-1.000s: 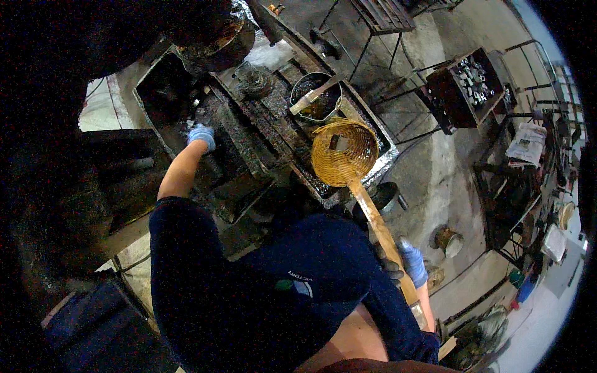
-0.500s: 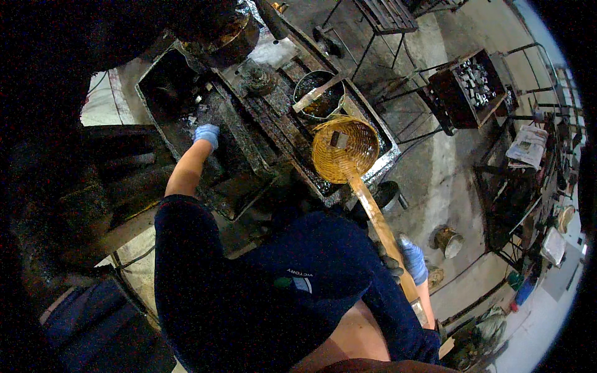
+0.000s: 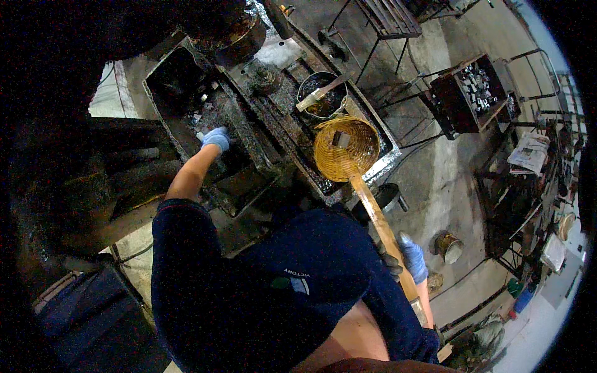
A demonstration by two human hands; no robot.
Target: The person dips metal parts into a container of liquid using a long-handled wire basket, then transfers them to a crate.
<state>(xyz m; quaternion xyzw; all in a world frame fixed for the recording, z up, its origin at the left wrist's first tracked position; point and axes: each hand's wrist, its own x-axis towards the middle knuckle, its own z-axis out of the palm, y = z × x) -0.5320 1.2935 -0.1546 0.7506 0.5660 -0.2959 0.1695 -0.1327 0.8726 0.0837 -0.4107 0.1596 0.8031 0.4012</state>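
My right hand [image 3: 413, 260], in a blue glove with dark coated fingers, is wrapped round the long wooden handle [image 3: 380, 221] of a round wicker scoop [image 3: 326, 158]. One small grey block [image 3: 341, 140] lies in its bowl. My left hand [image 3: 216, 138], gloved the same way, reaches down into a dark metal trough [image 3: 163, 115]. Its fingers are lost in shadow, so what they hold, if anything, is hidden. Small pale metal pieces [image 3: 197, 116] lie in the trough beside that hand.
Beyond the scoop, a round pan [image 3: 305, 87] of dark liquid has a flat brush [image 3: 317, 96] across it. A box [image 3: 457, 112] of many metal pieces stands at the far right. A can [image 3: 449, 247] sits on the floor near my right hand. A slatted metal stand [image 3: 388, 18] is farther back.
My left hand has shifted slightly to the right within the trough, and a pale piece now shows beside it. My right hand and the scoop have hardly moved.
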